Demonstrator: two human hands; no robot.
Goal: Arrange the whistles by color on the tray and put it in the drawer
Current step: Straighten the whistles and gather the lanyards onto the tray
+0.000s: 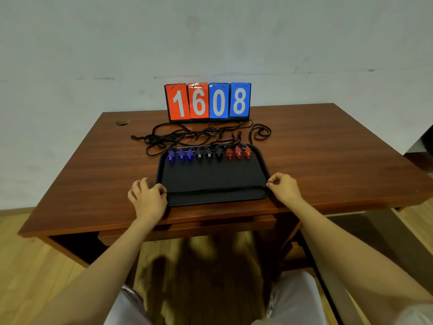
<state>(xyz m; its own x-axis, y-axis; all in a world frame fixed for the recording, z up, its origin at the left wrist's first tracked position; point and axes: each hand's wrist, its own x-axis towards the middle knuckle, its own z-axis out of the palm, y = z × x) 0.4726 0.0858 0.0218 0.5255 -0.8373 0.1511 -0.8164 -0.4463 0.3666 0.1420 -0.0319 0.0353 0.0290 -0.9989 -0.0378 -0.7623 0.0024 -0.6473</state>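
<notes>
The left hand (147, 195) curled its fingers (157, 189) over the near-left rim of the tray (210, 177); the right hand (284, 187) pinched its right rim. Beyond the fingers sat the whistles (208, 155): blue, black, red.

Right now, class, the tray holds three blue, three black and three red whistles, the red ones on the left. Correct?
No. The head view shows the red whistles at the right end of the tray; the blue whistles are on the left, black whistles between.

Plain sports-office room, wooden desk (328, 141), flip scoreboard (208, 102), whistles (209, 156), bare white wall (210, 38), wood floor (46, 266)
</notes>
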